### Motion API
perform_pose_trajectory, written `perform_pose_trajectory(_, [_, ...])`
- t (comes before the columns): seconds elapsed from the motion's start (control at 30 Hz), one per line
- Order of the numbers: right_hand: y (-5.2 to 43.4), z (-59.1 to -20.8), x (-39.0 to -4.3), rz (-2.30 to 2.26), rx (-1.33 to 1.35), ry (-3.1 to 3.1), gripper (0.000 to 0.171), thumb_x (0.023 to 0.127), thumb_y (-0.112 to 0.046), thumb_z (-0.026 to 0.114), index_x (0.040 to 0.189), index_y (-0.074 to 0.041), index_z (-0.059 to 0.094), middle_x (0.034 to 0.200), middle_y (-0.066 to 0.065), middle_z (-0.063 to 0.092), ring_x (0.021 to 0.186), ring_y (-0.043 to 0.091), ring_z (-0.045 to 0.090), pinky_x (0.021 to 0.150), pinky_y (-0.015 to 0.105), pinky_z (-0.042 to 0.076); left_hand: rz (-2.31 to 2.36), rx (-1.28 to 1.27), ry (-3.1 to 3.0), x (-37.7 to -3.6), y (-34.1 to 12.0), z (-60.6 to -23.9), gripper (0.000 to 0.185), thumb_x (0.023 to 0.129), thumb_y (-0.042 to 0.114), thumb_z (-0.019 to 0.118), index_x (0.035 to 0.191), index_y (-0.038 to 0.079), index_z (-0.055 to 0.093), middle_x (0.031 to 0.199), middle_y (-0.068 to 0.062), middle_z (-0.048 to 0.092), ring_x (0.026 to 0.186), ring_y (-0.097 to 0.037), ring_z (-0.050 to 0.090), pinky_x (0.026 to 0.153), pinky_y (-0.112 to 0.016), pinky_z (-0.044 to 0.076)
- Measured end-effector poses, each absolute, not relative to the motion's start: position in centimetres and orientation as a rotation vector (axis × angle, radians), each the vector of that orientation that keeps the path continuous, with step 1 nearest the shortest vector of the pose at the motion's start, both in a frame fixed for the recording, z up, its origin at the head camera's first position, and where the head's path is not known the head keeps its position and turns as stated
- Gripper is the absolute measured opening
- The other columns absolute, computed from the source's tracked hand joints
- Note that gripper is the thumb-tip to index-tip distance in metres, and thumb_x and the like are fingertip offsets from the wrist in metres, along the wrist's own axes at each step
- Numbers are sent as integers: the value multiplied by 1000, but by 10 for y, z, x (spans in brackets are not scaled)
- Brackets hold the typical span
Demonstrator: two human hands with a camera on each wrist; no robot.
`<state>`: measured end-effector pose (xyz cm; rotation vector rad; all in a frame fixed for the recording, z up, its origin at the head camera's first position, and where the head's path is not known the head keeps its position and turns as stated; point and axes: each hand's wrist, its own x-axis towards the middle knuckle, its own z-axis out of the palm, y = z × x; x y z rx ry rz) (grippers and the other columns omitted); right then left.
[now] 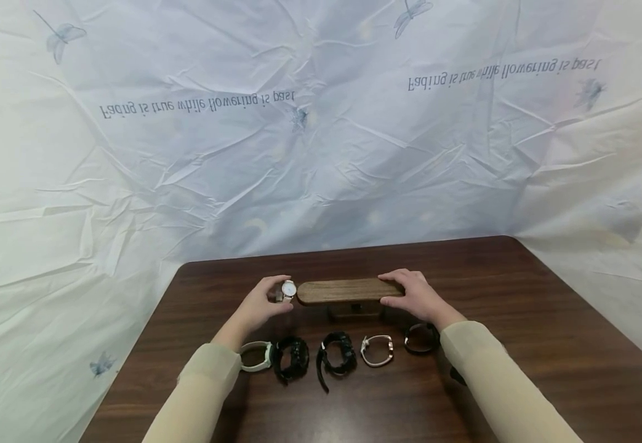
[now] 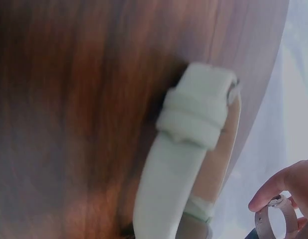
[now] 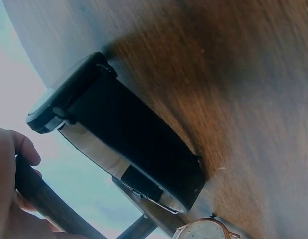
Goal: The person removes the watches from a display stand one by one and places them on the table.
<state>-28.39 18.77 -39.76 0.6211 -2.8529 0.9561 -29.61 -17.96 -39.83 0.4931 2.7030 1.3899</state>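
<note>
A wooden watch stand point(image 1: 348, 290), an oblong bar on a small base, sits mid-table. My left hand point(image 1: 279, 296) pinches a white-dial watch point(image 1: 288, 288) at the bar's left end. The left wrist view shows those fingertips point(image 2: 265, 196) on the pale watch band point(image 2: 279, 219). My right hand point(image 1: 393, 290) grips the bar's right end. In the right wrist view its fingers point(image 3: 12, 154) curl round the dark bar point(image 3: 42, 196).
A row of watches lies in front of the stand: mint-white strap point(image 1: 256, 355) point(image 2: 188, 159), two black ones point(image 1: 292, 359) point(image 1: 337, 357), a white one point(image 1: 377, 351) and a black one point(image 1: 421, 338) point(image 3: 119, 134). A crinkled sheet point(image 1: 321, 154) backs the brown table point(image 1: 520, 295).
</note>
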Motion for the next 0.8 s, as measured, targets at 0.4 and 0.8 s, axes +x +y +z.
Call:
perform_pose_trajectory(0.4, [189,-396,-283,971,591,-2877,56,75,-50,59,124,-26,46,125,-3,40,118,27,26,89,50,29,1369,480,2746,-290,-198,-397,56,75,18,68,125,26,44,125,-4,36,89,-22,47,67,-33,42])
perform_pose_trajectory(0.8, [187,-397,-284,953,593,-2877,56,75,-50,58,124,-27,46,125,-3,40,118,27,26,89,50,29,1378,443,2733,-287,-212,-401,57,73,21,70,124,26,44,122,-4,37,90,-24,46,66,-34,42])
